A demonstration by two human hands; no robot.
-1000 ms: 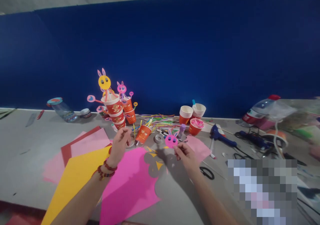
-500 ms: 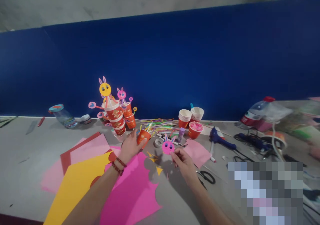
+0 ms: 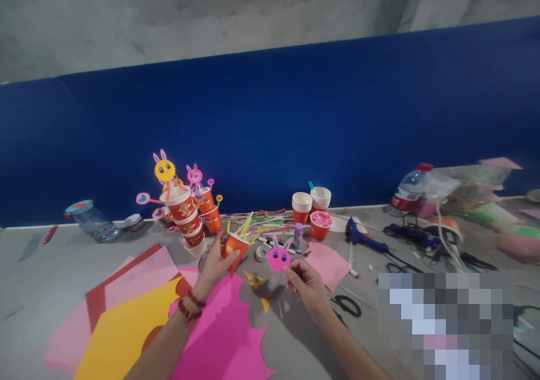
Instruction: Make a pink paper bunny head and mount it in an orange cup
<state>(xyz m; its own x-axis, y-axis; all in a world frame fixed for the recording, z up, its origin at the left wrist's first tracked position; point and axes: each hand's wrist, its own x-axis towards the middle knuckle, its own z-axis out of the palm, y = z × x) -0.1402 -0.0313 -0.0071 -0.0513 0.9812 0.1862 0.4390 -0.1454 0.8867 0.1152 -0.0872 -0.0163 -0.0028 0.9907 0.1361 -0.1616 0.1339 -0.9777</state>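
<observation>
No text, brand, number or sign legible. The clear plastic bottle (image 3: pixel 411 188) with a red cap carries a red label (image 3: pixel 400 201); lettering too small and blurred to read. The tilted orange cup (image 3: pixel 234 250) bears pale printed marks, wording not determinable. The stacked red cups (image 3: pixel 181 208) show printed decoration; any characters there cannot be made out.

Glue gun (image 3: pixel 363 239) right of cups (image 3: pixel 302 205), straws (image 3: pixel 261 222) left, paper sheets (image 3: pixel 223 329) before them
</observation>
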